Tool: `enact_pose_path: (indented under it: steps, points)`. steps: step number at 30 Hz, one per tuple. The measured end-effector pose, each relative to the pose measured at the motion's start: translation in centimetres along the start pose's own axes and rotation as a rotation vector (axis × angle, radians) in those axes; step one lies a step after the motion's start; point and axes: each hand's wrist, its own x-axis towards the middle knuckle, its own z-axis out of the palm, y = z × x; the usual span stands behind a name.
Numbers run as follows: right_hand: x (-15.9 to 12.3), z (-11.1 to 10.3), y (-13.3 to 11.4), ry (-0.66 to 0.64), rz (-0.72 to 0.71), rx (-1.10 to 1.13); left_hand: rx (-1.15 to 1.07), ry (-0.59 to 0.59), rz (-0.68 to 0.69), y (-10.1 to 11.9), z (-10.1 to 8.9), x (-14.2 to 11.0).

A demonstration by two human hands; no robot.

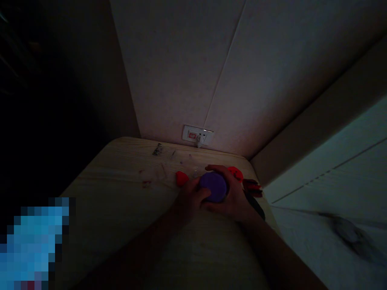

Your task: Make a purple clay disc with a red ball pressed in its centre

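Observation:
A purple round disc [214, 187], smooth and perhaps of modelling clay, is held over the wooden tabletop between both my hands. My left hand [190, 197] grips its left edge, with the thumb lying across its face. Curled around the right side of the disc is my right hand [234, 195], its fingers along the far edge and its thumb along the near one. Just beyond my left hand lies a small red lump [182, 178]. A red round piece with dark marks [235, 174] sits behind my right hand, which partly covers it.
Dark red pieces [252, 188] and a black object [255, 204] lie near the right edge of the wooden table [121, 193]. Stains mark its far left part. Against the wall behind is a socket with a plug [198, 135]. The scene is dim.

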Motion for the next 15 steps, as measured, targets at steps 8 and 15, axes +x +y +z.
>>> enact_pose_path:
  steps: [8, 15]
  points:
    - [0.31, -0.45, -0.11, -0.148, -0.027, 0.035, 0.146, 0.026, 0.035, 0.15, -0.33, -0.14]
    - [0.00, 0.13, 0.46, 0.075, 0.029, -0.039, 0.050, 0.005, -0.013, 0.35, 0.06, 0.17]
